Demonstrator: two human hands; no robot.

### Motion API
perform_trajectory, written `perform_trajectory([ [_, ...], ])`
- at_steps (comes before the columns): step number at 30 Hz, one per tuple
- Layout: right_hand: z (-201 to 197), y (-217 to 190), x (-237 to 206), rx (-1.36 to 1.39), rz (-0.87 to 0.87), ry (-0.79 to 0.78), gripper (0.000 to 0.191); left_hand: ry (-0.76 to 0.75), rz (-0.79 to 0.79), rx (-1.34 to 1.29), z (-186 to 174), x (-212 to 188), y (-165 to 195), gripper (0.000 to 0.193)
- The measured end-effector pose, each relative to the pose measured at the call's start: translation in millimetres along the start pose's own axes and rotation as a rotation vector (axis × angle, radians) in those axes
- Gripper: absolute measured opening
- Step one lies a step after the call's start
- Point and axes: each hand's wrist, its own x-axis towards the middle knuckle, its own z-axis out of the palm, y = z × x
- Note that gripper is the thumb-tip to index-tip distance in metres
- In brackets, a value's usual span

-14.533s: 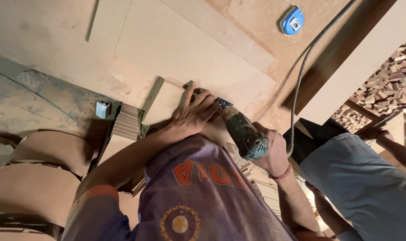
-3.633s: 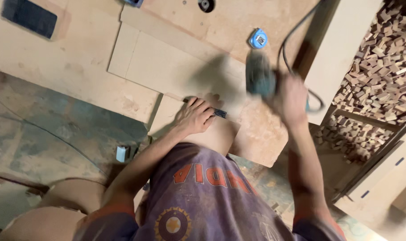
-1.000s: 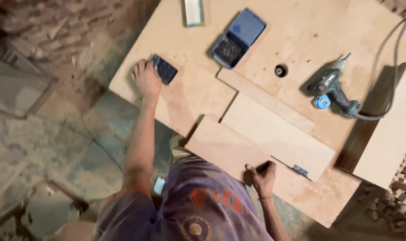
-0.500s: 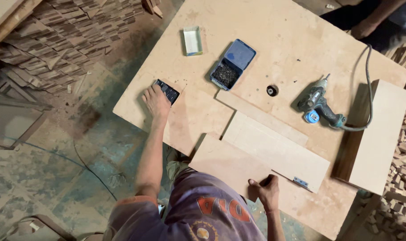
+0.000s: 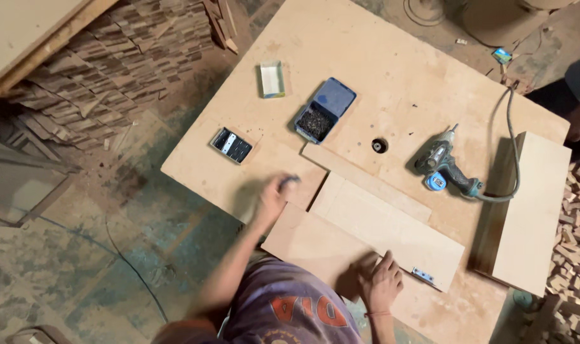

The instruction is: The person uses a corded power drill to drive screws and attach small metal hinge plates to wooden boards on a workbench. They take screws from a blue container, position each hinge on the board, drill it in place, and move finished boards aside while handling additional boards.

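**Hands on the boards at the near edge of the worktable**

The right hand point(image 5: 380, 280) is laid flat, fingers spread, on the near board point(image 5: 315, 245), close to where the upper board point(image 5: 392, 229) overlaps it. Nothing is gripped by it. A small metal hinge point(image 5: 423, 275) is seen just right of this hand, at the near edge of the upper board.

The left hand point(image 5: 274, 196) is blurred above the worktable point(image 5: 392, 70), just left of the boards; something dark shows at its fingertips, but whether anything is clamped in it cannot be told. The two hands are held well apart.

Farther left of that hand, a small open case point(image 5: 232, 145) of dark bits is set on the table. Beyond it, an open blue tin point(image 5: 325, 109) filled with screws is placed, and a small pale box point(image 5: 272, 79) lies farther still. A corded drill point(image 5: 444, 167) is laid on its side to the right, with its cable point(image 5: 510, 137) looped toward the far edge. A thick board point(image 5: 525, 216) is placed at the right end of the table. Wood offcuts point(image 5: 105, 70) are heaped on the floor at the far left
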Motion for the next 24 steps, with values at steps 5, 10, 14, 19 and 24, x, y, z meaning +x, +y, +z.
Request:
perform_trajectory([
  [5,-26,-45,12,0.748,-0.245,0.010,0.051,-0.524,-0.255,-0.231,44,-43,34,0.022],
  [10,-32,-65,31,0.918,-0.117,-0.278,0.026,-0.590,-0.191,-0.399,50,-58,52,0.021],
  [14,-26,-60,38,0.975,-0.077,-0.403,0.024,-0.526,-0.041,-0.284,42,-57,60,0.021],
  [19,-20,-56,39,0.981,-0.103,-0.411,0.018,-0.584,0.044,-0.204,35,-63,62,0.021],
  [24,-38,-68,31,0.852,-0.171,-0.309,0.018,-0.603,0.004,-0.245,41,-67,62,0.025],
])
